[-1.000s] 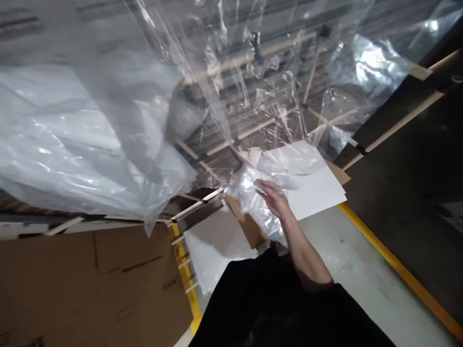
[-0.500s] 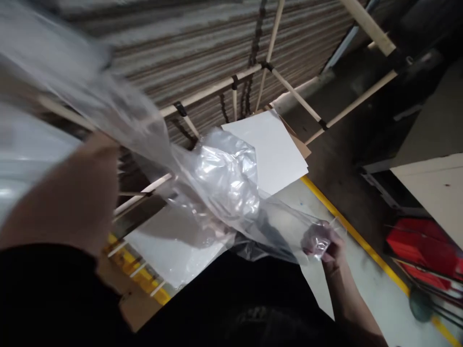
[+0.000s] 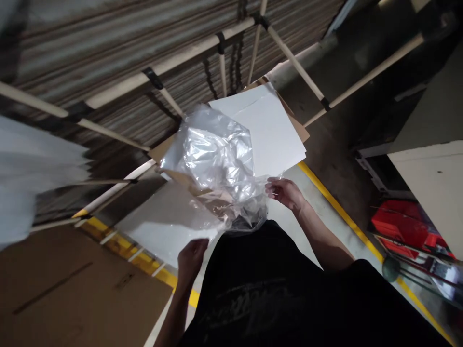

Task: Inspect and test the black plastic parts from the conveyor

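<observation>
Crumpled clear plastic bags (image 3: 217, 149) lie in a shiny heap in front of my body, over cardboard and white sheets. My right hand (image 3: 286, 193) pinches the edge of a clear plastic bag (image 3: 249, 212) at the heap's right side. Lower on the left, my left hand (image 3: 193, 255) is closed at what looks like the other edge of that bag, its fingertips partly hidden. Loose film hangs between both hands, close to my black shirt. White sheets (image 3: 275, 125) show beyond the heap, and another white sheet (image 3: 162, 226) lies under its left side.
A frame of pale pipes (image 3: 119, 89) with black joints stands before a corrugated shutter (image 3: 119, 43). White plastic film (image 3: 39, 164) hangs at left, above brown cardboard (image 3: 83, 289). Yellow lines (image 3: 336, 219) mark the floor. Red bins (image 3: 401, 226) stand at right.
My left hand has come down from the upper left to near my waist. My right hand has moved up and left. The long stretched plastic has dropped and gathered between them.
</observation>
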`<state>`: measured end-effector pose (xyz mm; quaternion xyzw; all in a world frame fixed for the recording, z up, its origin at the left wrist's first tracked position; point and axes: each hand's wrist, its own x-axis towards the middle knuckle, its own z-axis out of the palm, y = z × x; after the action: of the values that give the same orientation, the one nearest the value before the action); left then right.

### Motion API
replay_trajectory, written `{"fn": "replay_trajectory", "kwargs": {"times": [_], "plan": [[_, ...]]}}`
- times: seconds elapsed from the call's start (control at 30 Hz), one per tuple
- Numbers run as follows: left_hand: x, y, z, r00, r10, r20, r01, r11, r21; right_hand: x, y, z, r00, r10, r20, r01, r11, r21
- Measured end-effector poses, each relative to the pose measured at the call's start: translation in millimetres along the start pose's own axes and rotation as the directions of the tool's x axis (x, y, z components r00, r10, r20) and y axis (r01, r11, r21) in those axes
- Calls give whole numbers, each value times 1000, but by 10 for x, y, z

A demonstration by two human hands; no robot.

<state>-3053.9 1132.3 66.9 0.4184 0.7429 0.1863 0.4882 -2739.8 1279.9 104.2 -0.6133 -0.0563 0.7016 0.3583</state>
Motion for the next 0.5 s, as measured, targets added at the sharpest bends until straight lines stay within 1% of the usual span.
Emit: {"fn": "replay_trajectory", "kwargs": {"times": [0.03, 0.07, 0.1, 0.13, 0.17, 0.2, 0.23, 0.27, 0.3, 0.37, 0.43, 0.5], "plan": [[21, 194, 81, 998, 62, -22, -63, 996, -59, -35, 21, 93, 1000, -8, 19, 8, 999, -43], [67, 432, 171, 982, 187, -27, -189, 975, -118, -73, 34, 192, 999, -32, 39, 36, 995, -93], [135, 694, 263, 951, 308, -2, -305, 943, -131, -113, 37, 292, 995, -73, 62, 82, 986, -148], [215, 957, 350, 905, 421, 52, -412, 902, -129, -155, 32, 388, 988, -127, 86, 142, 969, -204], [296, 1198, 428, 869, 487, 84, -476, 871, -123, -198, 18, 473, 976, -188, 111, 211, 943, -256], [368, 1399, 494, 851, 516, 98, -505, 855, -119, -242, -6, 541, 958, -247, 142, 280, 913, -297], [424, 1552, 545, 838, 535, 106, -522, 843, -131, -286, -38, 588, 938, -298, 176, 341, 883, -323], [462, 1653, 584, 834, 541, 106, -524, 838, -155, -328, -76, 611, 920, -333, 209, 387, 859, -334], [483, 1708, 612, 833, 542, 107, -518, 834, -191, -365, -118, 611, 906, -351, 236, 415, 846, -334], [491, 1724, 642, 832, 544, 111, -505, 824, -258, -410, -201, 558, 895, -348, 280, 429, 845, -319], [478, 1704, 660, 833, 542, 110, -496, 821, -284, -406, -270, 469, 891, -340, 302, 428, 852, -303], [469, 1724, 689, 846, 523, 102, -475, 828, -299, -358, -329, 382, 884, -339, 323, 431, 858, -279]]}}
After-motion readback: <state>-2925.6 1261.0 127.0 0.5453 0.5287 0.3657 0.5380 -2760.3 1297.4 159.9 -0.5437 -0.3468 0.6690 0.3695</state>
